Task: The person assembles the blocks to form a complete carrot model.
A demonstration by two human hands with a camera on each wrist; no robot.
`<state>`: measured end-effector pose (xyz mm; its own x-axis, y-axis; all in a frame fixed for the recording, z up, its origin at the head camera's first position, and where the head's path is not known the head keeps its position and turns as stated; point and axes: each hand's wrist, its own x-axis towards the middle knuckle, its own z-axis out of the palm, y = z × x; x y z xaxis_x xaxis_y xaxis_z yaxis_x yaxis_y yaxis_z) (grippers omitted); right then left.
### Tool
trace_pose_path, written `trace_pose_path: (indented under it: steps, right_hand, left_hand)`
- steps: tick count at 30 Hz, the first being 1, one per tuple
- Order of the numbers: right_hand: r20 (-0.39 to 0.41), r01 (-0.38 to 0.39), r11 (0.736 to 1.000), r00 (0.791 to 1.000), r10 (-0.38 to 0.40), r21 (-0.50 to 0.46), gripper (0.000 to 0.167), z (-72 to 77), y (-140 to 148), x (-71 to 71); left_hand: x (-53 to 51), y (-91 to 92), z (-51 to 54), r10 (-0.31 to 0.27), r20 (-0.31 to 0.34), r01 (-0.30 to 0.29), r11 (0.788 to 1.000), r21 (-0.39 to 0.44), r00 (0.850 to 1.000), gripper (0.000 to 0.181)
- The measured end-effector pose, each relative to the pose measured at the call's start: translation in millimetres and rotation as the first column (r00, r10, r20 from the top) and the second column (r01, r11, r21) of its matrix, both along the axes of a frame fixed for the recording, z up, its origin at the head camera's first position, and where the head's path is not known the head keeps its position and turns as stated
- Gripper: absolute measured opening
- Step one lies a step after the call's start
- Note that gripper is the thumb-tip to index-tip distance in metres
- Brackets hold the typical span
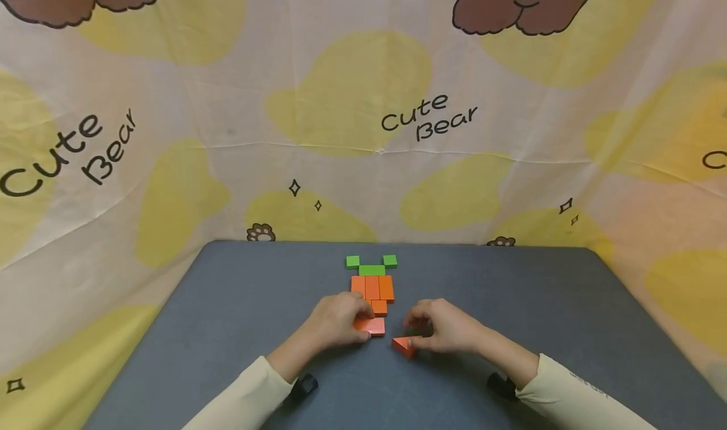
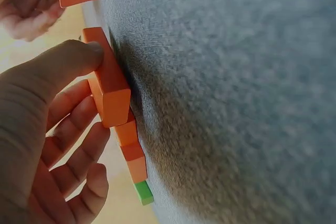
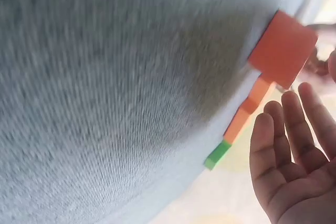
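Observation:
Between its thumb and fingers, my left hand (image 1: 343, 318) pinches a rectangular orange-red block (image 1: 373, 327) on the table. In the left wrist view the thumb lies on the long side of that block (image 2: 109, 72), with the fingers behind it. My right hand (image 1: 449, 326) is beside a triangular orange-red block (image 1: 402, 346), its thumb tip at the block's right end and its other fingers loosely bent above. Beyond the left hand, smaller orange blocks (image 1: 379, 308) join a row of upright orange blocks (image 1: 372, 288). The left fingers partly hide the smaller ones.
A green rectangular block (image 1: 372, 270) tops the orange row, with small green blocks (image 1: 353, 262) at its two upper corners. All lie flat on a dark grey table (image 1: 255, 291). A printed curtain (image 1: 352, 101) stands behind the table's far edge.

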<state>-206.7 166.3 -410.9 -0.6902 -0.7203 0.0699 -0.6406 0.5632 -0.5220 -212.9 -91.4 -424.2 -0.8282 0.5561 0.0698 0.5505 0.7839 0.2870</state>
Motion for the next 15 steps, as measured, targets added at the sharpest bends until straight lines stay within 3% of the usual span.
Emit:
trace_pose_path:
  steps: [5, 15]
  right_hand:
    - [-0.009, -0.027, 1.000, 1.000, 0.027, 0.010, 0.022, -0.7, -2.2, 6.8]
    - [-0.010, -0.031, 0.998, 0.999, 0.032, 0.058, 0.026, -3.7, -6.4, 6.5]
  left_hand:
    - [-5.5, 3.0, -2.9, -0.004, -0.002, 0.004, 1.000, -0.002, 1.000, 0.025]
    - [-12.2, 5.1, -4.1, -0.027, -0.034, 0.027, 1.000, -0.004, 0.999, 0.024]
